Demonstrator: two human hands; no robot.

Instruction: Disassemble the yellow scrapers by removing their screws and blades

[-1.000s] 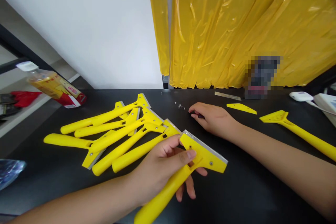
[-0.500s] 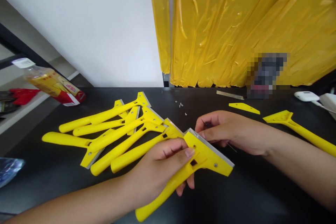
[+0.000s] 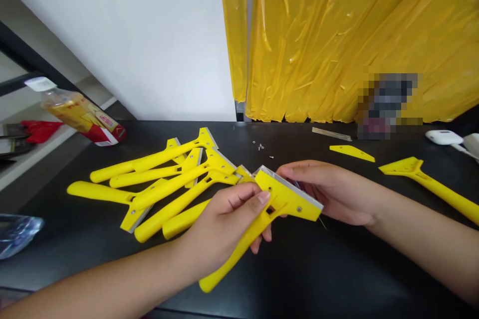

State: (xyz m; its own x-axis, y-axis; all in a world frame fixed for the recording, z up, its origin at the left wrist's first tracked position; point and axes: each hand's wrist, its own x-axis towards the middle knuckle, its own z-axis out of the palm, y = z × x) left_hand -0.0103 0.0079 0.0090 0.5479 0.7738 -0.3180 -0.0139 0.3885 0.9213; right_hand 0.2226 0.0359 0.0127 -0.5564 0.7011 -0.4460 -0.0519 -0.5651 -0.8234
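My left hand [image 3: 235, 214] is closed around a yellow scraper [image 3: 290, 202], its thumb on the neck below the head. A metal blade edge runs along the top of that head. One of its two holes shows a screw; the other looks dark. My right hand [image 3: 329, 189] is curled behind the blade edge, most of its fingertips hidden. A thin metal shaft [image 3: 322, 223] sticks out below that hand; what it belongs to is hidden. Several more yellow scrapers [image 3: 170, 184] lie in an overlapping pile to the left.
Several small screws and nuts [image 3: 261, 147] lie on the black table [image 3: 299, 274]. At the back right are a loose blade [image 3: 331, 133], a yellow cover plate [image 3: 352, 153] and a scraper handle [image 3: 430, 182]. A drink bottle [image 3: 82, 114] leans at the left; a white earphone case [image 3: 444, 137] lies right.
The held scraper has shifted slightly up and left. My right hand has come closer behind its head, its fingers now more hidden. The view has turned slightly.
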